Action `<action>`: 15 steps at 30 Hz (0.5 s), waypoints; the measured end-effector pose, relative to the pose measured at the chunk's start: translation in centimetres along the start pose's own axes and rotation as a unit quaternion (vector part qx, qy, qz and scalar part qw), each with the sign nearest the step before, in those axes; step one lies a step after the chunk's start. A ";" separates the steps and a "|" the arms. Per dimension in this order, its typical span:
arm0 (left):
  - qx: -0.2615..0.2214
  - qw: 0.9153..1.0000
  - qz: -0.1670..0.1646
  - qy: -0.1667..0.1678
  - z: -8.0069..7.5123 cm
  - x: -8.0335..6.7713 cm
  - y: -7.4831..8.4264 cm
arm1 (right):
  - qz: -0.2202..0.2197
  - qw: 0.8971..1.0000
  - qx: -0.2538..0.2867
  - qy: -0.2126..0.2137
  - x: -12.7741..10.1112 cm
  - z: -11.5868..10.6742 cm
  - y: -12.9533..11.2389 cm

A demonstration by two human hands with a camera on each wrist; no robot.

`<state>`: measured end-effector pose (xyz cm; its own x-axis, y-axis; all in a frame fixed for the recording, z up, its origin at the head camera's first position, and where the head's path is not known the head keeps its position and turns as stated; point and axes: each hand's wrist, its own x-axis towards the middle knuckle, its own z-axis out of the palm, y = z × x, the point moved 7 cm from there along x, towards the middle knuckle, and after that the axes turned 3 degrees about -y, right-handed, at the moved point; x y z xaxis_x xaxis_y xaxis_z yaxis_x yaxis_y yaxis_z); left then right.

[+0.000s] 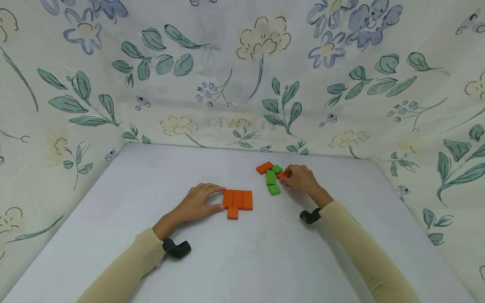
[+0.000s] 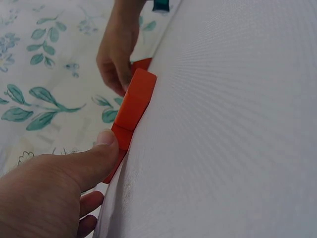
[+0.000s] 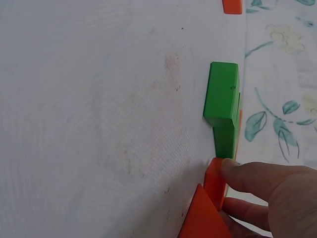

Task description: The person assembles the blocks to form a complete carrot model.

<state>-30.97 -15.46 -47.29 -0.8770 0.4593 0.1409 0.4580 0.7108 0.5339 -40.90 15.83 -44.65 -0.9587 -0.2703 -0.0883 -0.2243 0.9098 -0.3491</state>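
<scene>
On the white table, several orange blocks [image 1: 238, 199] lie side by side in a row, with a smaller orange block [image 1: 233, 213] against their near side. My left hand [image 1: 195, 203] is at the row's left end, thumb and index finger gripping the leftmost orange block [image 1: 228, 198] at its near and far ends. Farther right, my right hand [image 1: 301, 179] pinches an orange block [image 3: 214, 181] between thumb and fingers. Close by that hand lie several green blocks [image 1: 270, 177]. An orange piece with a pointed top [image 3: 203, 218] shows in front of the right fingers.
Another orange block [image 1: 264, 168] lies at the far side of the green ones. Floral cloth [image 1: 227, 84] hangs behind and beside the white table [image 1: 257, 261]. Dark wrist devices [image 1: 177, 248] sit at both cuffs.
</scene>
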 end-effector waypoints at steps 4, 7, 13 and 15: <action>0.000 1.000 -0.005 0.000 0.0 0.0 -0.1 | -0.006 1.000 -0.004 0.009 0.1 0.0 -0.1; 0.002 1.000 -0.007 -0.002 0.1 0.0 -0.2 | -0.009 1.000 -0.010 0.014 0.1 0.0 -0.2; -0.001 1.000 -0.004 -0.002 0.2 0.0 -0.3 | -0.004 1.000 -0.003 0.012 0.0 0.1 -0.5; -0.001 1.000 -0.003 -0.001 0.2 0.0 -0.2 | -0.007 1.000 -0.006 0.014 -0.1 0.0 -0.5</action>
<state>-31.04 -15.55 -47.56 -0.8793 0.4567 0.1354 0.4525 0.7121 0.5368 -40.73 15.38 -44.51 -0.9599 -0.2747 -0.0561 -0.2405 0.9095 -0.3389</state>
